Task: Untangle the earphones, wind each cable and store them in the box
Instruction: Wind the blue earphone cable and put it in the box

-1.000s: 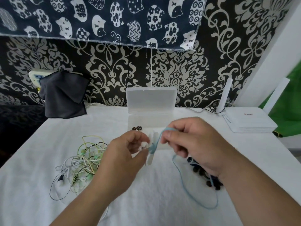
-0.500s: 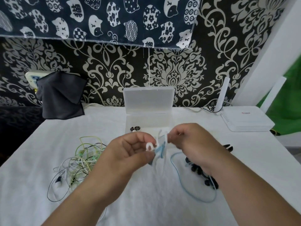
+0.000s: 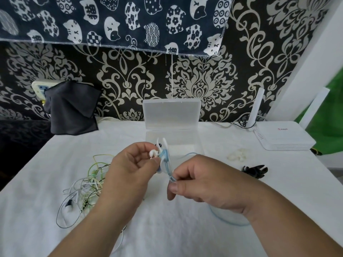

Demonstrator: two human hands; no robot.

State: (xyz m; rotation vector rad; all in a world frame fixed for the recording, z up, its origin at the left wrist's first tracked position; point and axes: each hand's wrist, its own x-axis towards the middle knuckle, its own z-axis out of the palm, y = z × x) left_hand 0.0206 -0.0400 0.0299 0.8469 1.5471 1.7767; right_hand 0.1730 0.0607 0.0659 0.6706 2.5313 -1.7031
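Observation:
My left hand (image 3: pixel 128 169) holds a white cable winder (image 3: pixel 161 165) with the white earbuds pinched against it. Light blue cable (image 3: pixel 165 158) is wrapped round the winder's middle. My right hand (image 3: pixel 202 184) pinches the blue cable just below the winder; the loose rest of the cable loops on the cloth under my right wrist (image 3: pixel 228 221). Behind the hands stands the clear plastic box (image 3: pixel 171 113) with its lid up. A tangle of green, white and black earphones (image 3: pixel 87 186) lies to the left.
A white cloth (image 3: pixel 185 234) covers the table. Black winders (image 3: pixel 255 170) and pale ones (image 3: pixel 237 155) lie to the right. A white router (image 3: pixel 284 137) sits at the back right, a dark cloth (image 3: pixel 71 112) at the back left. A patterned wall rises behind.
My right hand has come down and round the winder with the blue cable, from above it to below it. More cable is wound on, and the loose loop on the cloth has shrunk.

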